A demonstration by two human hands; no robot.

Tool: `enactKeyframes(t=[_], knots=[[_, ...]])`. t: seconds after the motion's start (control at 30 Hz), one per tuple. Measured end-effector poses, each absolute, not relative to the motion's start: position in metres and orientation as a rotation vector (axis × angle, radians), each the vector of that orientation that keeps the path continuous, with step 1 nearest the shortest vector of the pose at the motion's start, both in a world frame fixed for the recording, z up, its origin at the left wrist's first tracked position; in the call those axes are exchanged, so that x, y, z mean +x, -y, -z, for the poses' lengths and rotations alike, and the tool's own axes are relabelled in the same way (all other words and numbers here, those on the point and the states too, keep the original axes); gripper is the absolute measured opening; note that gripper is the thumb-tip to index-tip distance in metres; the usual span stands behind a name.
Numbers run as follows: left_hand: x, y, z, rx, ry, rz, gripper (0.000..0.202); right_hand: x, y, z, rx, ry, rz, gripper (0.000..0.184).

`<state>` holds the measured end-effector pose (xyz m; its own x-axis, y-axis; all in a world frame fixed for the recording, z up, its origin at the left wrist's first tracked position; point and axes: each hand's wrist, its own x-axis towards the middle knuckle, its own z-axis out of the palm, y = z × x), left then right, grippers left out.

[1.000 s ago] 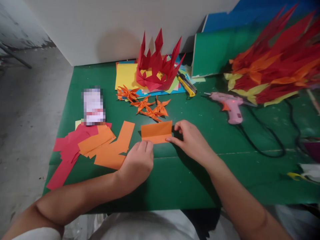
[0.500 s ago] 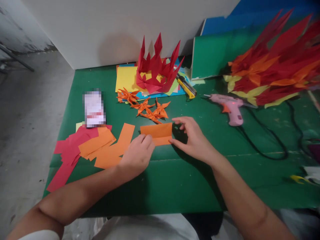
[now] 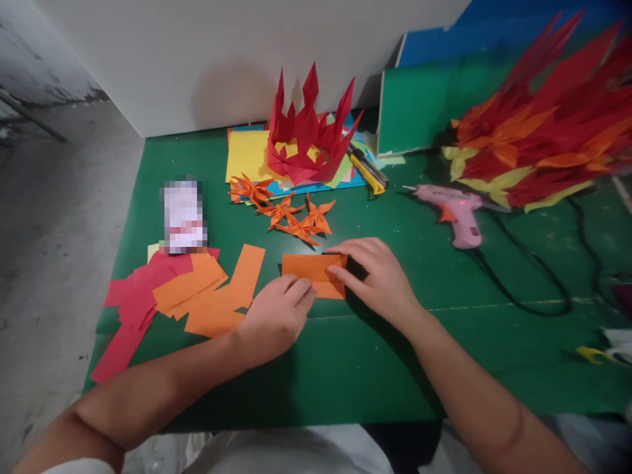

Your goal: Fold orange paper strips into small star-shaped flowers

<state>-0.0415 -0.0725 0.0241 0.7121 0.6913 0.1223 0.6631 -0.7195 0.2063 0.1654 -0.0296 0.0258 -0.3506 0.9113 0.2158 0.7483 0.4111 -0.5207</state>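
An orange paper rectangle (image 3: 311,271) lies flat on the green table (image 3: 345,368) in front of me. My left hand (image 3: 276,317) has its fingers curled, with the fingertips pressing the paper's near left edge. My right hand (image 3: 378,276) lies over the paper's right end with fingers stretched out flat on it. Just behind the paper lie three small folded orange paper pieces (image 3: 291,214).
Loose orange and red paper strips (image 3: 182,293) lie to the left. A red folded paper crown (image 3: 309,135) stands on coloured sheets at the back beside a yellow utility knife (image 3: 368,172). A pink glue gun (image 3: 457,212) with a black cord and a large red-orange paper piece (image 3: 538,125) are at right.
The raised upper flap of the orange paper has been laid down flat. My right hand moved left onto the paper; my left fingers slid right along its near edge.
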Motion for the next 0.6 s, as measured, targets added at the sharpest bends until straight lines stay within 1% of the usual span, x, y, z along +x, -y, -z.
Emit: enactKeyframes(t=[0.2,0.37,0.6], knots=[[-0.0413,0.0759,-0.0209,2.788,-1.113,-0.391,0.027,0.1596,0.0330,-0.0268,-1.349,2.195,-0.356,0.018],[-0.0411,0.0770,-0.0216,2.809,-1.135,-0.382,0.026,0.1591,0.0355,-0.0257,-1.261,2.274,-0.218,0.019],[-0.0470,0.0781,-0.0215,2.900,-1.130,-0.414,0.028,0.1648,0.0362,-0.0200,-1.005,2.510,-0.152,0.026]])
